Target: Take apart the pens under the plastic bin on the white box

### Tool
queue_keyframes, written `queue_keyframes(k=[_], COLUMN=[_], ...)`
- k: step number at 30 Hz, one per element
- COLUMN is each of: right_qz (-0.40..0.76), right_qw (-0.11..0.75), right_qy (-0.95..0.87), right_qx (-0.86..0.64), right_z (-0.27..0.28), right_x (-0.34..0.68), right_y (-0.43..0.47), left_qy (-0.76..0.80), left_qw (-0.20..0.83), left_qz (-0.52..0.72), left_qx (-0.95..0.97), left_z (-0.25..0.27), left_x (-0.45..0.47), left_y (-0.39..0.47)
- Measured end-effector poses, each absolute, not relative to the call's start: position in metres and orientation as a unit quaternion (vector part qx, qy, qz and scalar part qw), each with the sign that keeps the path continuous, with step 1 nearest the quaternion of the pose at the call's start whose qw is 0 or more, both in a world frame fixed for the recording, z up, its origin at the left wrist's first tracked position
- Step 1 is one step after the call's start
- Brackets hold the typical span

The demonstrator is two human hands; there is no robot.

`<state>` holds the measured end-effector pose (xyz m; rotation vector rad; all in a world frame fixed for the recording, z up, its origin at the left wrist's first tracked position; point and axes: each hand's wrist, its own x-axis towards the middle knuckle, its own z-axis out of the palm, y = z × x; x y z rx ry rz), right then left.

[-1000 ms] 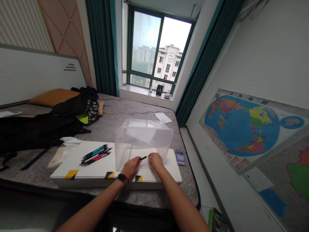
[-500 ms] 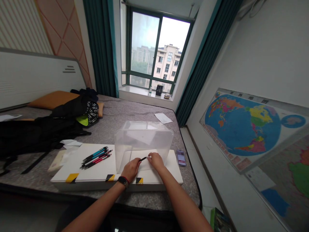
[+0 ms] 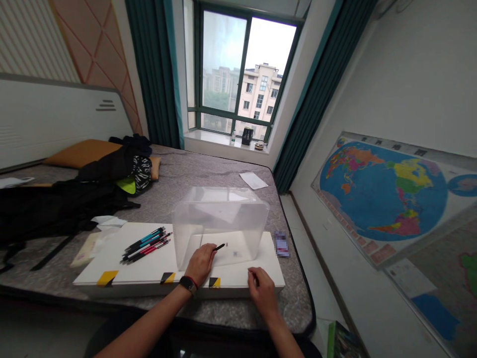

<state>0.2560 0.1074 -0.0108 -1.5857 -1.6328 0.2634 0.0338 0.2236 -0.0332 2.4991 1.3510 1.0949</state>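
Observation:
My left hand point(image 3: 201, 261), with a watch on its wrist, is closed on a thin black pen part point(image 3: 220, 246) pointing up to the right. Its exact kind is too small to make out. My right hand point(image 3: 262, 288) is over the front right edge of the white board point(image 3: 149, 271), fingers curled together; whatever they pinch, if anything, is hidden. Behind the hands stands a clear plastic box point(image 3: 219, 211). A tiny dark speck point(image 3: 226, 244) shows just past the pen part's tip. Several pens point(image 3: 146, 244), blue, red and black, lie heaped on the board's left.
A phone-like blurred object point(image 3: 281, 244) lies right of the board. White paper point(image 3: 254, 180) rests on the grey mattress point(image 3: 208, 169) further back. At left are a black bag point(image 3: 55, 204), tissues point(image 3: 108, 222) and an orange cushion point(image 3: 84, 153).
My right hand has pulled away from the pen part's tip, moving down and to the right toward the board's front edge. My left hand stays nearly in place, still holding the pen part.

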Motion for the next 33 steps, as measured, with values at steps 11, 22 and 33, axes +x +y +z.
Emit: queue_keyframes(k=[11,22,33], right_qz=[0.137,0.081,0.049], right_qw=[0.361,0.153,0.137], right_qy=[-0.313,-0.301,-0.344], right_qx=[-0.868,-0.938,-0.928], right_z=[-0.078,-0.123,-0.136], right_x=[0.441,0.46,0.461], right_y=[0.174,0.263,0.265], left_qy=[0.456,0.477,0.485], left_qw=[0.039,0.033,0.034], left_qz=[0.318,0.315,0.302], left_qx=[0.83,0.82,0.82], left_z=[-0.036,-0.048,-0.052], left_x=[0.036,0.032,0.03], left_y=[0.223,0.227,0.228])
